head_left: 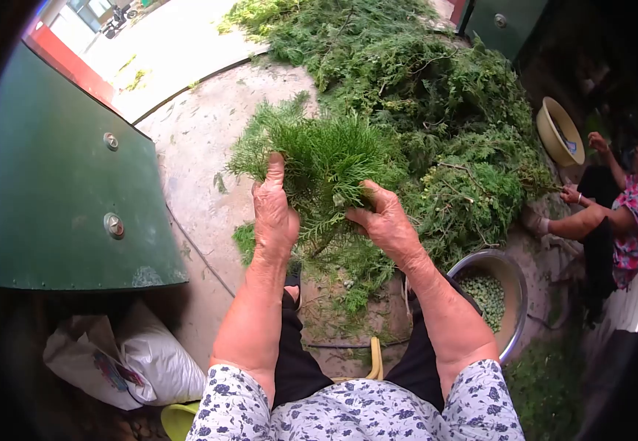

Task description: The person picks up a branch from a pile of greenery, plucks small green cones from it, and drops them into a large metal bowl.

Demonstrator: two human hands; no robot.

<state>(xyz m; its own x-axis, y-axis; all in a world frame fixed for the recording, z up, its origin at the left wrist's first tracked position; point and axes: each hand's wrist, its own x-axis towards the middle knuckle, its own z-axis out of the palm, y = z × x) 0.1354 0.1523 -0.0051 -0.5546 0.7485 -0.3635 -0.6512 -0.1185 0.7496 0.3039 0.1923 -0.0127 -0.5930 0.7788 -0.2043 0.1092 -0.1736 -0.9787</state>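
Observation:
In front of me I hold up a leafy evergreen branch with flat, feathery green sprays. My left hand is closed round its left side, thumb pointing up over the foliage. On the other side, the thumb and forefinger of my right hand pinch the lower right sprigs. Whether a small cone sits between those fingertips is hidden. By my right knee stands a metal basin with many small pale-green cones in it, partly covered by my forearm.
A big heap of cut evergreen branches lies ahead and to the right. Another person sits at far right, a hand at the heap, near a beige basin. A green metal door and white sacks are at left.

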